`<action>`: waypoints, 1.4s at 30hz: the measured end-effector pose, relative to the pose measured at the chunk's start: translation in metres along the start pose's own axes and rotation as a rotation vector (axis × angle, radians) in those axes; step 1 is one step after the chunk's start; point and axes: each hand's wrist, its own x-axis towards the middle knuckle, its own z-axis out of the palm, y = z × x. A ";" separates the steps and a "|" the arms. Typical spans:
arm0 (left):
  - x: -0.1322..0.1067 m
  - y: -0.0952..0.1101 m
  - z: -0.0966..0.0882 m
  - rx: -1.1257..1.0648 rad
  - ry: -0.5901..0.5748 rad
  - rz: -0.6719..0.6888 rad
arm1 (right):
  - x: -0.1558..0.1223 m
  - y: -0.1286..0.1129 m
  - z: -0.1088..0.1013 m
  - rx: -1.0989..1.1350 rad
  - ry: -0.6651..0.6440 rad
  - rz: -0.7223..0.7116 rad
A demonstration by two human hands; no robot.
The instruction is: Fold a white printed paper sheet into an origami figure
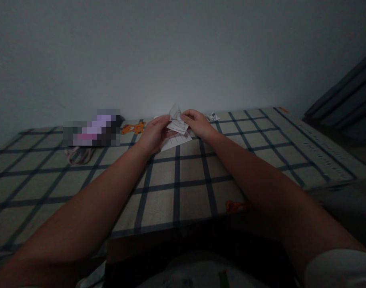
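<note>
Folded paper (179, 128) held up before me in both hands

I hold the folded paper at the far side of the table (191, 192), roughly midway across, close to the wall (183, 60). It is pale, with a peak that points upward and a broader, layered part below.

My left hand (155, 134) grips its left side, the thumb near the upper edge and some fingers spread underneath. My right hand (197, 123) pinches the right side between thumb and fingers, so both hands are narrowed on the same piece. Both my arms reach forward, bare along the forearms, and a pale sleeve (335, 268) shows on the right one.

Below the folded paper, a flat white sheet (178, 142) lies on the table, partly covered by my left hand. What is marked on it is too dim to read. Just beyond my right hand sits a small crumpled-looking paper piece (213, 116), pale with dark marks.

Well to the left rests a blurred purple and dark thing (96, 127); I cannot tell what it is. A pale loop (81, 157) lies at its near side. Between it and my left hand, an orange bear print (133, 128) shows on the table, whose light top is crossed by dark bands. Dark striped fabric (347, 100) hangs at the far right.
</note>
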 end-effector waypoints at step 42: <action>-0.002 -0.002 -0.001 0.031 0.001 -0.014 | 0.000 0.009 -0.001 -0.017 -0.137 -0.078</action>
